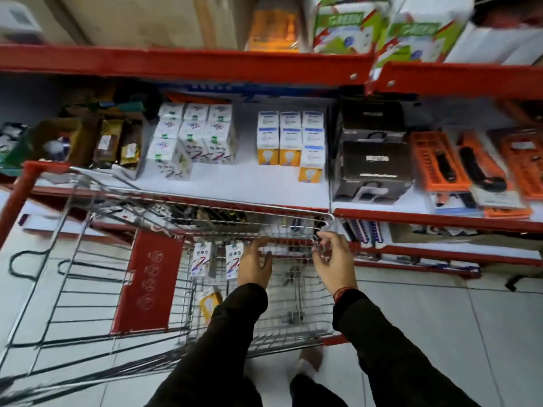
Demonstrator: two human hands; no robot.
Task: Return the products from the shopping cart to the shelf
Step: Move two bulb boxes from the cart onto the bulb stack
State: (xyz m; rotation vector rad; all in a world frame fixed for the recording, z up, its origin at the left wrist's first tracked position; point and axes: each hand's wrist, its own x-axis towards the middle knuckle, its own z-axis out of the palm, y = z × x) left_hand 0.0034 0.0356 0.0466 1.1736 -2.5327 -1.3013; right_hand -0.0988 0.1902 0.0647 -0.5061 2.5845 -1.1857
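Note:
A wire shopping cart [88,259] stands in front of the red shelf [235,189]. Inside it, at the left, two white bulb boxes [217,259] stand upright, and a yellow-and-white bulb box [209,304] lies below them. My left hand [254,264] reaches down into the basket just right of the white boxes, fingers apart, holding nothing. My right hand [333,261] hovers by the cart's far right corner, fingers spread and empty. On the shelf sit a stack of matching white boxes [194,136] and a stack of yellow-and-white boxes [289,139].
Black boxes [373,154] and orange packaged tools [470,165] fill the shelf's right part. Brown packets [108,142] stand at its left. Green-and-white cartons [346,24] sit on the upper shelf. A red panel [150,283] hangs on the cart. My foot [308,362] rests on the tiled floor.

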